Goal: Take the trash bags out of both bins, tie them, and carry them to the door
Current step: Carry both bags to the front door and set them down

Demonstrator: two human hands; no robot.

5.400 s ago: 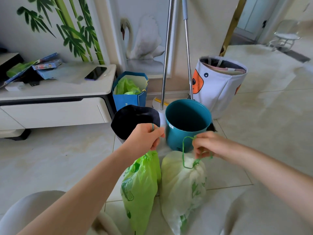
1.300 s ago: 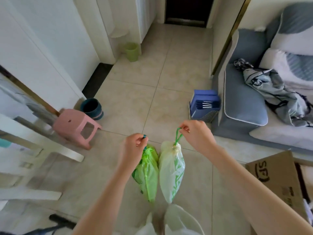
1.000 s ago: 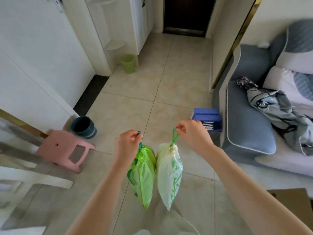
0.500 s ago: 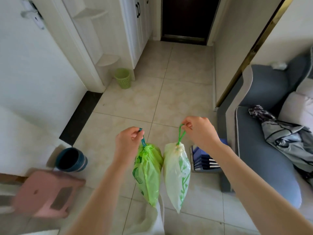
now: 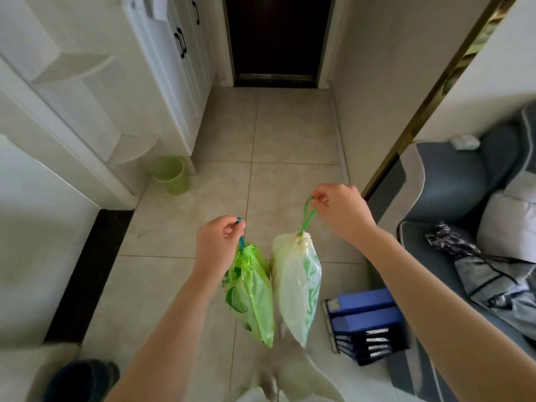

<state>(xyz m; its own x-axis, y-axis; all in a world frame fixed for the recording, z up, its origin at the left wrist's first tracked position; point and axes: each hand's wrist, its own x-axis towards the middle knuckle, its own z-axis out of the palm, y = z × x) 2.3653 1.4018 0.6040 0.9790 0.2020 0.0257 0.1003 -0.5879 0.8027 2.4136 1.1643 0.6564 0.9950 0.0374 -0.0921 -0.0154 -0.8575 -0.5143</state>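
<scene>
Both bags out & tied; we've got the green bag (image 5: 249, 291) pinched in left hand (image 5: 216, 245), white bag (image 5: 295, 282) in right hand (image 5: 342, 213), hanging well short of the door (image 5: 278, 36). Left: walk there.

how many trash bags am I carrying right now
2. The bright green plastic trash bag hangs from the left hand by its drawstring. The pale whitish plastic trash bag with green print hangs beside it from the right hand. None seems hidden.
</scene>
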